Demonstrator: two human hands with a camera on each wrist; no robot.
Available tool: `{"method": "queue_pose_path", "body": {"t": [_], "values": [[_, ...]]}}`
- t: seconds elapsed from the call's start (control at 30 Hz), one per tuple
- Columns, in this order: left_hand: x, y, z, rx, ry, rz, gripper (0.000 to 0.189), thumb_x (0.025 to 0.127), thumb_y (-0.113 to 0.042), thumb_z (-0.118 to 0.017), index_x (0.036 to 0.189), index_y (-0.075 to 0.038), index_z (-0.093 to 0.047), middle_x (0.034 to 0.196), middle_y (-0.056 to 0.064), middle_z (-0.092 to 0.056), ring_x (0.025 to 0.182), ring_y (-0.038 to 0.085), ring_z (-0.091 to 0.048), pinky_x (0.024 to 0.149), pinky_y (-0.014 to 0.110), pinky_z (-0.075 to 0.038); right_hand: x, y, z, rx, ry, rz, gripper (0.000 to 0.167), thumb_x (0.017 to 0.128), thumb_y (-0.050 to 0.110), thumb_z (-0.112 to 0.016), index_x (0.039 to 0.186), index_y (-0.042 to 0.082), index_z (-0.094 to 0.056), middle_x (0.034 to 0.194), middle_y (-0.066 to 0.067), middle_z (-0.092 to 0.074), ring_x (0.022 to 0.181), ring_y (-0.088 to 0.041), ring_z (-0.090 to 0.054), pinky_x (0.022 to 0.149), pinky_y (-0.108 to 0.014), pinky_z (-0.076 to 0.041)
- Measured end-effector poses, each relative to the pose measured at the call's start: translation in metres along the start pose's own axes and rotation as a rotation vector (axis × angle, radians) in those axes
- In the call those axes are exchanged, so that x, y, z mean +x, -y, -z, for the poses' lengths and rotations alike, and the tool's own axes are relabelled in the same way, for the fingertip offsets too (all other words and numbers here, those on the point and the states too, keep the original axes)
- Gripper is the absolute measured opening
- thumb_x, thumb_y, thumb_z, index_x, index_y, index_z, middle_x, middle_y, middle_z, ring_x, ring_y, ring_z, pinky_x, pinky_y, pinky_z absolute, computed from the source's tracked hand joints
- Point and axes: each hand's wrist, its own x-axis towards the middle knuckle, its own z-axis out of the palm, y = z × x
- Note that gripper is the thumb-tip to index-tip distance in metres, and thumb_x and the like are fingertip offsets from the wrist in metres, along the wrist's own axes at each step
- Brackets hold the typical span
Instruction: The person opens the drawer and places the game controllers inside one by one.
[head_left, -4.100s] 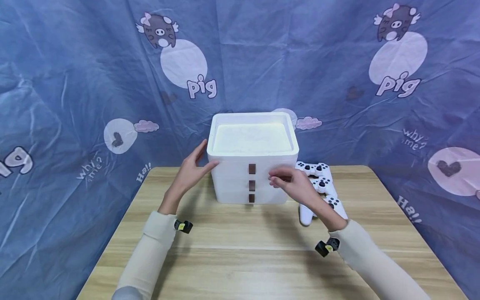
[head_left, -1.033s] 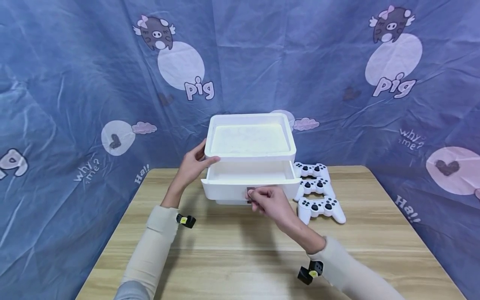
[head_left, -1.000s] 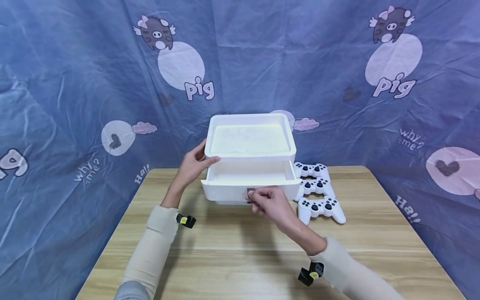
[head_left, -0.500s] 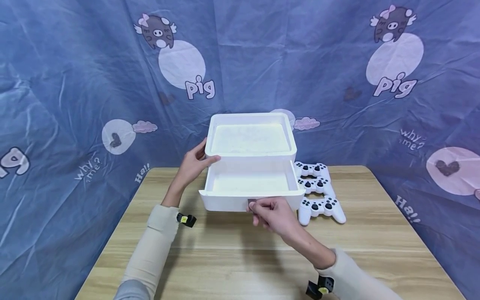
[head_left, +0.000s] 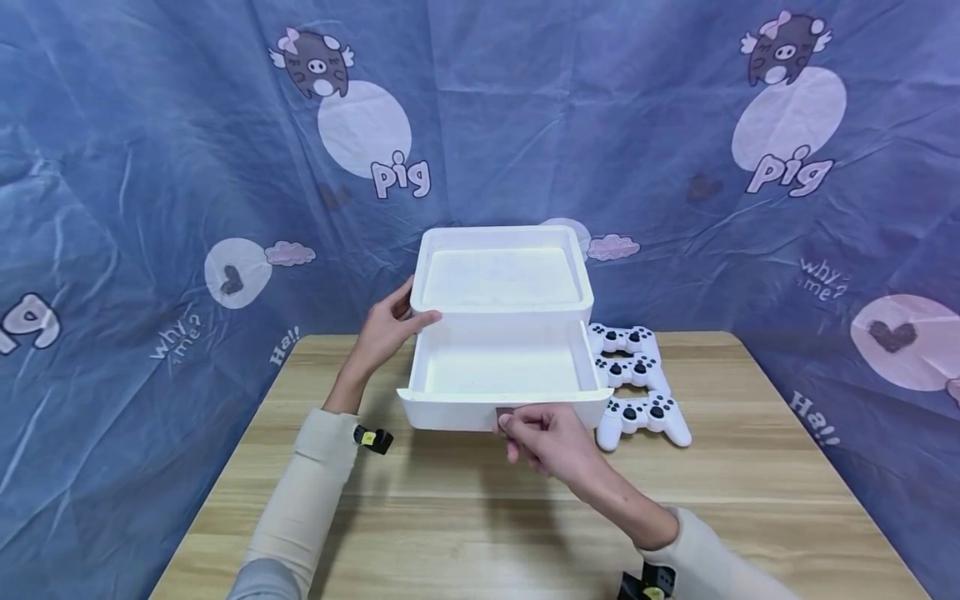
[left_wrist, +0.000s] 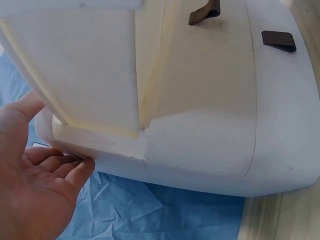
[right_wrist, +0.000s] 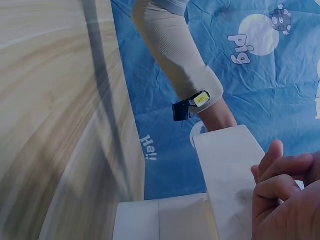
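Note:
A white drawer cabinet (head_left: pixel 501 307) with a recessed tray top stands at the back of the table. Its top drawer (head_left: pixel 442 410) is pulled far out, with a bare white inside. My right hand (head_left: pixel 555 440) pinches the small brown pull tab (head_left: pixel 502 413) on the drawer's front between thumb and fingers. My left hand (head_left: pixel 381 335) holds the cabinet's left front corner, thumb on the front edge and fingers along the side. In the left wrist view, two brown tabs (left_wrist: pixel 279 41) show on the lower drawer fronts, which are closed.
Three white game controllers (head_left: pixel 643 418) lie in a column right of the cabinet, close to the open drawer's right side. Behind and beside the wooden table (head_left: pixel 465 533) hangs a blue cloth (head_left: pixel 510 117) with pig prints.
The top drawer was closed at first. My right hand has taken its tab and drawn it out toward me, slowing lately. My left hand has settled on the cabinet's corner.

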Motion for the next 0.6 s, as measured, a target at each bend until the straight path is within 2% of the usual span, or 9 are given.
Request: {"method": "queue_pose_path", "body": {"t": [0.17, 0.27, 0.4, 0.6], "values": [[0.000, 0.000, 0.000, 0.001, -0.005, 0.007, 0.099, 0.091, -0.044, -0.086, 0.169, -0.016, -0.032, 0.173, 0.007, -0.036, 0.157, 0.027, -0.040, 0.126, 0.046, -0.041, -0.002, 0.000, 0.004, -0.080, 0.023, 0.018, 0.023, 0.107, 0.024, -0.065, 0.102, 0.008, -0.081, 0.070, -0.004, -0.073, 0.044, -0.010, -0.041, 0.039, -0.018, -0.034], [0.000, 0.000, 0.000, -0.002, -0.006, 0.011, 0.098, 0.091, -0.045, -0.086, 0.169, -0.019, -0.032, 0.173, 0.007, -0.036, 0.158, 0.026, -0.040, 0.127, 0.045, -0.040, -0.005, 0.003, 0.010, -0.145, 0.016, 0.044, 0.020, 0.106, 0.020, -0.066, 0.108, 0.007, -0.082, 0.070, -0.004, -0.074, 0.043, -0.010, -0.044, 0.038, -0.019, -0.037], [0.000, 0.000, 0.000, -0.006, -0.006, 0.012, 0.097, 0.090, -0.046, -0.086, 0.168, -0.023, -0.033, 0.173, 0.005, -0.037, 0.158, 0.024, -0.039, 0.128, 0.044, -0.040, -0.011, 0.008, 0.023, -0.268, -0.048, 0.126, 0.017, 0.103, 0.015, -0.071, 0.111, 0.006, -0.082, 0.069, 0.000, -0.074, 0.043, -0.010, -0.049, 0.037, -0.022, -0.043], [0.001, 0.000, -0.001, -0.007, -0.008, 0.011, 0.095, 0.092, -0.042, -0.086, 0.169, -0.023, -0.033, 0.173, 0.003, -0.036, 0.158, 0.023, -0.038, 0.129, 0.044, -0.038, -0.018, 0.016, 0.056, -0.369, -0.128, 0.239, 0.010, 0.101, 0.012, -0.073, 0.103, 0.010, -0.083, 0.065, 0.004, -0.071, 0.044, -0.006, -0.049, 0.037, -0.021, -0.038]]}}
